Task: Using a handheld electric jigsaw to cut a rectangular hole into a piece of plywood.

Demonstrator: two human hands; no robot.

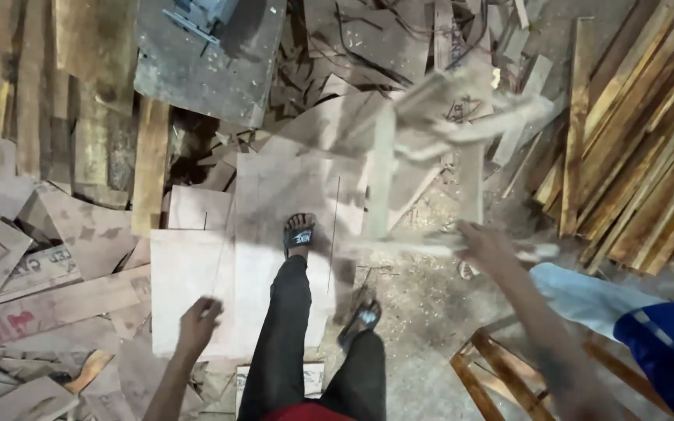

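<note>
Gripped blurred wooden frame (438,156) at its near rail with right hand (484,243); frame stretched away, ahead. Left hand (199,318) loosely curled, empty, well apart.

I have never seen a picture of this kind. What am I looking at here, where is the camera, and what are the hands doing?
There is one picture, from a camera worn on a person's head, looking straight down. So you see that person's own legs in dark trousers, sandalled feet, and both bare arms. The floor is covered with plywood sheets, offcuts and sawdust; long planks are stacked at the right. The right hand has its grip on a pale wooden frame that looks blurred. The left hand hangs loosely curled above the plywood, holding nothing. A blue and light sleeve shows at the right edge, above a brown wooden frame.
</note>
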